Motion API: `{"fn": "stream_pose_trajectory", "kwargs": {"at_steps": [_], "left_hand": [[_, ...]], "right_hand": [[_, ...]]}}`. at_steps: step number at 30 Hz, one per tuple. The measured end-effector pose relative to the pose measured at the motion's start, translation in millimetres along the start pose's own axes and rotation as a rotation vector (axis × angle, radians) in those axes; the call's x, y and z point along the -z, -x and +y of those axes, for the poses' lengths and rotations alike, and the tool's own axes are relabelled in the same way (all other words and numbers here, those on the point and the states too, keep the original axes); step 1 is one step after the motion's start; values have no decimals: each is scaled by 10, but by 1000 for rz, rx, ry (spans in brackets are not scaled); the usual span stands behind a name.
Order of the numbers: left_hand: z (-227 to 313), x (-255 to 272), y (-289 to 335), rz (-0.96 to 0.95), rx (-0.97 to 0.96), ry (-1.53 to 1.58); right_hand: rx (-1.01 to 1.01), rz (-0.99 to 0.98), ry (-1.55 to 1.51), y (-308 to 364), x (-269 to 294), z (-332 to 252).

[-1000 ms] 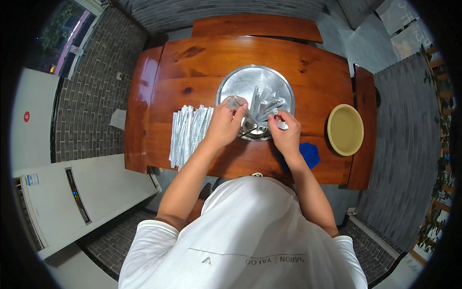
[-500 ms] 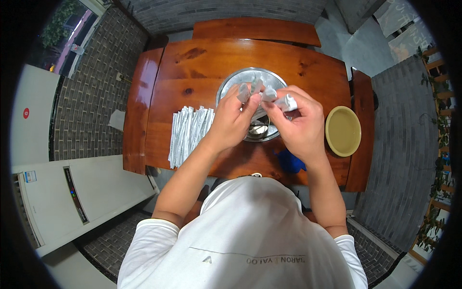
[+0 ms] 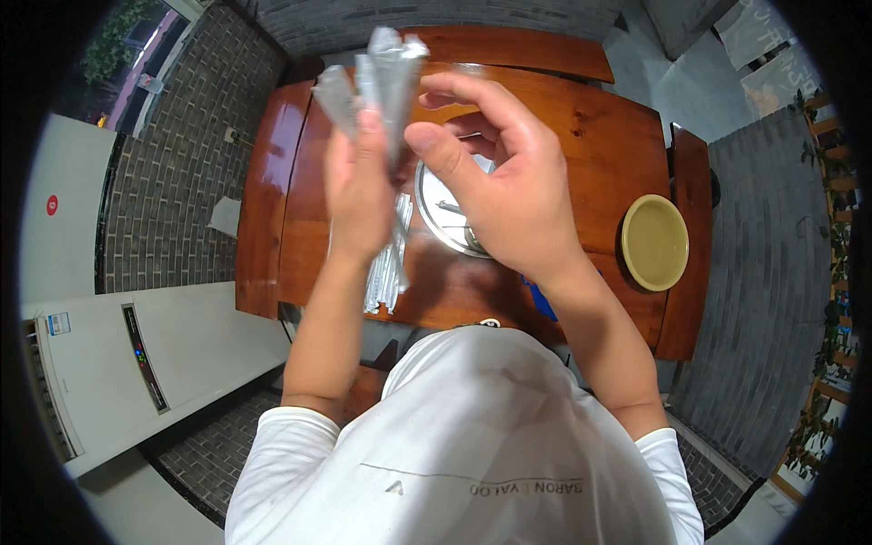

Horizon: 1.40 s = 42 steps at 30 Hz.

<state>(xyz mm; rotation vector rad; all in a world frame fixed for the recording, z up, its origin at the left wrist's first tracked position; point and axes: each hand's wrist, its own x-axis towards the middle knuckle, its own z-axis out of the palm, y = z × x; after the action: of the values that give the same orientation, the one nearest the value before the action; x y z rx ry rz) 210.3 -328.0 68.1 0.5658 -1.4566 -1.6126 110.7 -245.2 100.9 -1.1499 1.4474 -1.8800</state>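
Note:
My left hand is closed round several slim silvery-white wrappers, raised over the table's left part and fanned upward, smeared by motion. Beside it, my right hand is apart from them, its thumb and fingers spread in a loose curve with nothing between. Below the hands lies a round metal tray, partly hidden by my right hand; some shiny metal thing in it is hard to make out. A pile of similar slim silvery packets lies on the table by my left forearm, which covers part of it.
The brown wooden table has a yellow basin at its right side. A blue object shows partly beside my right forearm. A wooden bench runs along the far side. A tall white appliance stands at the left.
Both hands were together over the tray, holding wrappers. My left hand has moved left and up with the wrappers; my right hand has come away from them and opened.

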Motion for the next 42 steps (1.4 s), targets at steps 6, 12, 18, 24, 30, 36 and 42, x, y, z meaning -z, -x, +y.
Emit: {"fn": "stream_pose_trajectory", "kwargs": {"at_steps": [6,12,18,24,30,36,42], "left_hand": [[-562,852,-96,155,306,-563],[-1583,1157,468,32,483,-954],[-1960,1027,614,-152,643,-964],[-1942,872,666,-206,454,-1285],[-1893,806,670,-123,274,-1275],[-1586,641,397,-15,416,-464],[-1171,293,283,-295,424,-213]], "right_hand": [[-173,71,235,340,347,509],[-400,223,395,983,658,944],[-571,281,423,1187,648,987],[-364,133,598,1123,576,1003],[-321,148,538,1086,685,1136],[-522,306,337,951,771,1365],[-447,415,432,729,796,1469]]}}
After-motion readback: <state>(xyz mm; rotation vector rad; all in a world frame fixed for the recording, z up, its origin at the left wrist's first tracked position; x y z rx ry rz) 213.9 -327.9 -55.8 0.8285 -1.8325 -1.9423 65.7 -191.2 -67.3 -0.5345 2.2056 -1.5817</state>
